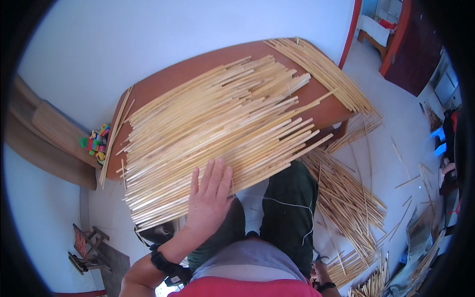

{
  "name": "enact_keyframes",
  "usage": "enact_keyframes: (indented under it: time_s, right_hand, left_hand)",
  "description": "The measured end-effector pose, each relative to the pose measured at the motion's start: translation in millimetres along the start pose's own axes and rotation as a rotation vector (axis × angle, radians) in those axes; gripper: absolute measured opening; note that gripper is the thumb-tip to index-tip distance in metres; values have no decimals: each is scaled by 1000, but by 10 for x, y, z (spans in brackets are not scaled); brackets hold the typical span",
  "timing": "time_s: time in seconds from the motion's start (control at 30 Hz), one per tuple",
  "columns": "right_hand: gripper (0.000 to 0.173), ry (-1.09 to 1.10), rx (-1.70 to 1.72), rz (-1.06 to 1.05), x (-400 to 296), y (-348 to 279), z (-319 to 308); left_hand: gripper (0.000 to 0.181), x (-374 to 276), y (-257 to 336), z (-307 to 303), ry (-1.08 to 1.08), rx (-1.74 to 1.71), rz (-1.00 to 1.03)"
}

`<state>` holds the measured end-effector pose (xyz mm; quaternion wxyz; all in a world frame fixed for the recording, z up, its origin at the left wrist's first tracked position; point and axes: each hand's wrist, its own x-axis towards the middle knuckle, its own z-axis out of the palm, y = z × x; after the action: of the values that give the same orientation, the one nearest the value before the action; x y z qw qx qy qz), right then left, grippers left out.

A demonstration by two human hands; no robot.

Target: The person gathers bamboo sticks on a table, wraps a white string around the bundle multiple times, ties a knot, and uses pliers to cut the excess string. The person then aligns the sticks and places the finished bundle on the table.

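Observation:
My left hand (211, 189) lies flat, fingers extended, on the near edge of a mat of pale plant stalks (200, 130) spread side by side over a brown table (178, 70). A thin string (285, 203) runs from the mat's near edge, by my fingers, across my knees. Low at the right, beside my thigh, my right hand (316, 271) is partly hidden and appears closed around a small dark tool (320, 256) with a curved end; its exact kind is unclear. More stalks (319, 70) lie along the table's right end, and a few (118, 130) at its left end.
Loose stalks (345, 193) cover the floor to the right, with a bundle (371, 284) lower down. Colourful toy blocks (97, 143) sit left of the table by a wooden bench (63, 141). A small folding stool (89, 245) stands lower left. A dark red door (415, 52) stands open at upper right.

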<state>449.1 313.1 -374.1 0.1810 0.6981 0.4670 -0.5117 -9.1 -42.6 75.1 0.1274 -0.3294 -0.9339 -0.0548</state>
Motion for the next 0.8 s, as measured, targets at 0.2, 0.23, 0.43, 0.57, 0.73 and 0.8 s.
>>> enact_keyframes:
  time_s: [0.2, 0.23, 0.43, 0.57, 0.73, 0.8]
  right_hand:
    - [24, 244, -651, -777, -488, -1023, -447]
    - [22, 400, -623, -842, -742, -1330, -449]
    - [10, 268, -110, -1643, -3177, -3062, 14]
    - [13, -156, -452, -2055, -4572, -3474, 569]
    - [15, -436, -1045, -2010, -5169, -3563, 1189]
    - [17, -526, -1105, -2025, -5149, -3567, 1342]
  left_hand:
    - [85, 68, -118, 53, -80, 110, -26]
    - [84, 30, -131, 21, -92, 49, -14]
    - [85, -312, -157, -207, -128, -140, 83]
    - [86, -421, -207, -209, -39, -145, -4]
    - [82, -346, -285, 11, 22, -67, -47]
    - [76, -308, -345, 61, 72, -13, -28]
